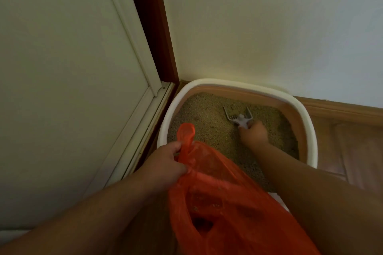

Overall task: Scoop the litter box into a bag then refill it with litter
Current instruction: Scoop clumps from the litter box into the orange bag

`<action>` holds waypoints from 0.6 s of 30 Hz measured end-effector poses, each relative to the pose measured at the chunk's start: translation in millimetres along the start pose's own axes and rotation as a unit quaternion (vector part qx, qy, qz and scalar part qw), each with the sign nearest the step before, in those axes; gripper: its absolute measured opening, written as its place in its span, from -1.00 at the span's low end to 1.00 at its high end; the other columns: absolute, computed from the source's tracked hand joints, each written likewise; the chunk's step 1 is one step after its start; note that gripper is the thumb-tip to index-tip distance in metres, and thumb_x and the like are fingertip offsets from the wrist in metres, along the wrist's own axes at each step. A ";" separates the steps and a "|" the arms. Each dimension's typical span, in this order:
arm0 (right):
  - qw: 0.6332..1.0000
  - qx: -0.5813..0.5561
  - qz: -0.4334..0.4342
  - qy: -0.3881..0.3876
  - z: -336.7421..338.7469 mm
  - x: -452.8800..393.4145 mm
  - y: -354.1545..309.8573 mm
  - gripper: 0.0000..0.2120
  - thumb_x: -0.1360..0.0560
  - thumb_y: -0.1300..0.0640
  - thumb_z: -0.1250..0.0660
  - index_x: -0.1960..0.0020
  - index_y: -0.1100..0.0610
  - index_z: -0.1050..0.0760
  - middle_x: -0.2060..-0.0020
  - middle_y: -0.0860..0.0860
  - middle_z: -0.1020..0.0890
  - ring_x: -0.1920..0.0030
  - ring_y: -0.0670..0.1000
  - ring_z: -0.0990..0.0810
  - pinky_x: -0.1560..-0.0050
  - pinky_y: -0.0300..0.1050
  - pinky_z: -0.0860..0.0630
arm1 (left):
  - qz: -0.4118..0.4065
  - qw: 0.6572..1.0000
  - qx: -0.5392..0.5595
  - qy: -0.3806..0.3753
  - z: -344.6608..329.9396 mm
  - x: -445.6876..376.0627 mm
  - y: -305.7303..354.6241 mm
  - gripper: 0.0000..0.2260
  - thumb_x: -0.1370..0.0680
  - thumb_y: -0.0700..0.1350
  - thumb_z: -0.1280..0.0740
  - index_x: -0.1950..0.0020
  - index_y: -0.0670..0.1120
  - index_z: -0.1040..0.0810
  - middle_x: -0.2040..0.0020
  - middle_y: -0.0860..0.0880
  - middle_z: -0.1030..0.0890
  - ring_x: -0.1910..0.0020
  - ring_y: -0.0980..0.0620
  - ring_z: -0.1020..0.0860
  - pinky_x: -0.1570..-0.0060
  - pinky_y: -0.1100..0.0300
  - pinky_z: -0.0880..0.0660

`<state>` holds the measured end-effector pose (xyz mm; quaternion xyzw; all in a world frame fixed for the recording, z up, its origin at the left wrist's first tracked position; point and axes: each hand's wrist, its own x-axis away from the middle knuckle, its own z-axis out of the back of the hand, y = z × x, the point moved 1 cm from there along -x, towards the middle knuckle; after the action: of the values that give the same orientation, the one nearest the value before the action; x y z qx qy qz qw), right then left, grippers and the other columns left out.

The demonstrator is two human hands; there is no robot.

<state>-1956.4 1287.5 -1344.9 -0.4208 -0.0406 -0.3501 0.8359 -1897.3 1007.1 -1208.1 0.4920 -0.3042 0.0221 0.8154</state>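
Pale walls meet at a corner beside a white panelled door (62,68), where a white-rimmed plastic litter box (308,122) sits on the wooden floor (352,141), filled with sandy beige litter (207,122). From lower left, the left hand (163,163) reaches forward, fingers curled round the handle of a translucent orange plastic bag (217,203) hanging open over the box's near edge. Further right, the right hand (255,133) stretches into the box, gripping a small grey plastic scoop (240,119) dug into the litter.
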 end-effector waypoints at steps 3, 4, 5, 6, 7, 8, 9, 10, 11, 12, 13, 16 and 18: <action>0.999 -0.039 -0.003 0.033 6.4 10.7 3.2 -0.63 -0.62 0.06 -0.32 -0.34 0.21 -0.39 -0.14 0.17 -0.60 0.06 0.12 -0.59 0.30 -0.09 -0.49 | 0.000 1.000 -0.003 0.003 0.1 2.3 -0.8 -0.59 -0.50 -0.38 -0.42 -0.13 0.12 -0.67 0.11 -0.02 -0.75 0.15 -0.08 -0.74 0.08 -0.09 -0.70; 0.998 -0.046 0.009 0.041 11.1 14.4 4.6 -0.66 -0.61 0.05 -0.32 -0.30 0.20 -0.40 -0.11 0.16 -0.60 0.06 0.12 -0.61 0.24 -0.03 -0.56 | -0.001 1.000 -0.006 0.005 -0.2 2.6 -0.8 -0.59 -0.50 -0.39 -0.42 -0.13 0.11 -0.67 0.11 -0.04 -0.75 0.15 -0.08 -0.74 0.07 -0.10 -0.70; 0.998 -0.049 0.021 0.044 16.8 18.2 6.4 -0.70 -0.60 0.04 -0.33 -0.24 0.18 -0.41 -0.05 0.13 -0.61 0.08 0.11 -0.63 0.20 0.03 -0.60 | -0.001 1.000 -0.009 0.005 -0.8 2.7 -0.5 -0.59 -0.49 -0.39 -0.41 -0.13 0.11 -0.67 0.10 -0.05 -0.75 0.15 -0.09 -0.74 0.07 -0.11 -0.70; 0.997 -0.049 0.033 0.042 23.2 21.6 8.5 -0.74 -0.60 0.03 -0.33 -0.18 0.15 -0.42 0.01 0.11 -0.62 0.12 0.09 -0.63 0.18 0.07 -0.63 | -0.003 1.000 -0.013 0.004 -1.4 3.2 0.7 -0.59 -0.49 -0.39 -0.41 -0.13 0.10 -0.67 0.08 -0.05 -0.74 0.14 -0.08 -0.74 0.07 -0.11 -0.70; 0.998 -0.042 0.044 0.035 30.4 25.0 9.8 -0.77 -0.59 0.02 -0.34 -0.13 0.13 -0.42 0.06 0.09 -0.62 0.16 0.07 -0.63 0.18 0.07 -0.63 | -0.005 1.000 -0.015 0.002 -2.0 3.2 1.7 -0.58 -0.49 -0.40 -0.41 -0.14 0.10 -0.66 0.07 -0.04 -0.74 0.14 -0.07 -0.74 0.06 -0.10 -0.70; 0.998 -0.028 0.057 0.026 38.6 28.3 10.4 -0.79 -0.59 0.01 -0.35 -0.10 0.12 -0.43 0.09 0.06 -0.61 0.18 0.05 -0.63 0.20 0.05 -0.63 | -0.006 1.000 -0.017 -0.001 -2.6 2.8 2.5 -0.58 -0.49 -0.40 -0.41 -0.15 0.10 -0.66 0.05 -0.04 -0.74 0.13 -0.06 -0.74 0.05 -0.11 -0.70; 0.997 -0.012 0.072 0.017 47.2 31.3 10.4 -0.79 -0.58 0.00 -0.37 -0.08 0.11 -0.43 0.12 0.04 -0.61 0.19 0.03 -0.63 0.24 0.01 -0.62 | -0.007 1.000 -0.021 -0.004 -3.5 2.1 3.4 -0.57 -0.48 -0.39 -0.41 -0.17 0.10 -0.65 0.03 -0.03 -0.74 0.12 -0.05 -0.74 0.04 -0.11 -0.69; 0.996 0.002 0.089 0.010 56.3 34.1 9.8 -0.79 -0.58 -0.01 -0.38 -0.07 0.10 -0.45 0.15 0.02 -0.62 0.21 0.01 -0.63 0.30 -0.06 -0.58 | -0.007 1.000 -0.028 -0.007 -4.4 1.3 4.1 -0.57 -0.48 -0.38 -0.42 -0.18 0.10 -0.65 0.02 -0.01 -0.74 0.12 -0.04 -0.74 0.03 -0.12 -0.69; 0.994 0.013 0.107 0.004 64.8 37.0 8.2 -0.79 -0.57 -0.02 -0.40 -0.05 0.08 -0.46 0.17 0.01 -0.62 0.23 0.00 -0.63 0.33 -0.11 -0.53 | -0.007 0.999 -0.035 -0.010 -5.2 0.4 4.4 -0.57 -0.48 -0.36 -0.43 -0.20 0.10 -0.64 0.02 0.00 -0.73 0.11 -0.03 -0.74 0.02 -0.12 -0.69; 0.992 0.024 0.123 -0.003 73.5 40.3 6.7 -0.80 -0.56 -0.01 -0.42 -0.04 0.07 -0.47 0.18 0.00 -0.62 0.23 -0.02 -0.63 0.35 -0.15 -0.49 | -0.005 0.999 -0.041 -0.014 -6.2 -0.5 4.0 -0.57 -0.48 -0.35 -0.43 -0.22 0.09 -0.64 0.01 0.01 -0.73 0.10 -0.03 -0.74 0.02 -0.14 -0.69; 0.990 0.038 0.139 -0.009 81.0 42.9 5.4 -0.80 -0.55 0.00 -0.43 -0.03 0.06 -0.47 0.18 0.00 -0.62 0.23 -0.02 -0.62 0.34 -0.17 -0.48 | -0.003 0.999 -0.043 -0.018 -7.6 -1.3 3.5 -0.57 -0.48 -0.35 -0.43 -0.23 0.09 -0.63 0.00 0.00 -0.73 0.09 -0.03 -0.74 0.01 -0.15 -0.69; 0.981 0.078 0.172 -0.045 97.0 48.1 4.7 -0.81 -0.52 0.01 -0.47 0.01 0.05 -0.49 0.18 -0.01 -0.63 0.21 0.00 -0.63 0.29 -0.15 -0.52 | 0.007 0.999 -0.040 -0.026 -12.1 -1.8 0.4 -0.54 -0.47 -0.38 -0.41 -0.26 0.06 -0.63 -0.03 -0.05 -0.73 0.06 -0.07 -0.74 0.00 -0.18 -0.68; 0.974 0.112 0.181 -0.073 103.1 50.2 7.1 -0.82 -0.50 0.01 -0.48 0.05 0.05 -0.51 0.18 0.01 -0.64 0.22 -0.01 -0.62 0.29 -0.18 -0.49 | 0.010 0.999 -0.042 -0.028 -13.8 -1.8 -1.5 -0.53 -0.46 -0.39 -0.41 -0.26 0.06 -0.62 -0.03 -0.07 -0.73 0.07 -0.10 -0.74 0.00 -0.19 -0.68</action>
<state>-1890.9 1338.2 -1265.2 -0.3497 -0.0639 -0.1547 0.9218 -1891.7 1018.0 -1214.8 0.4547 -0.3320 0.0038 0.8264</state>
